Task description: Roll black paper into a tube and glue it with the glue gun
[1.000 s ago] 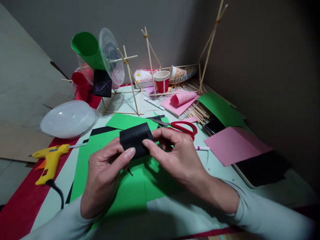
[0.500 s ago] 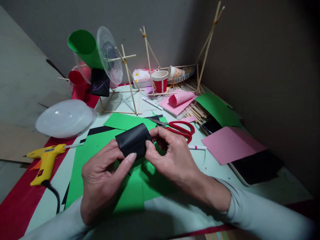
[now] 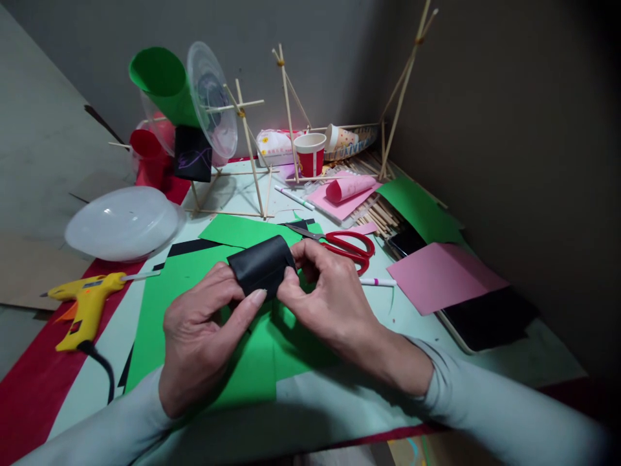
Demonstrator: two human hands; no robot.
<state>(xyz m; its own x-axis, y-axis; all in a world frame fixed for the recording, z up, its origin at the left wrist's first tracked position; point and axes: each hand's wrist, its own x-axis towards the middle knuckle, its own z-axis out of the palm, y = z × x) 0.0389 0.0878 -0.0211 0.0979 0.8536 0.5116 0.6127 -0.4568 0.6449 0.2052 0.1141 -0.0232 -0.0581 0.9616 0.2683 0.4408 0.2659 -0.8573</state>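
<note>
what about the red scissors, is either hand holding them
No, the left hand and right hand both hold the curled black sheet, while the red scissors lie beyond them.

No legible text or numbers.

A makeshift craft corner, this, walls meeting behind the bench: glue gun left, scissors in the middle, coloured sheets and wooden sticks heaped right!

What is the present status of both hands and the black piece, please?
Left hand and right hand both gripping black piece. Piece curled, above green sheet. Scissors just beyond right hand.
</note>
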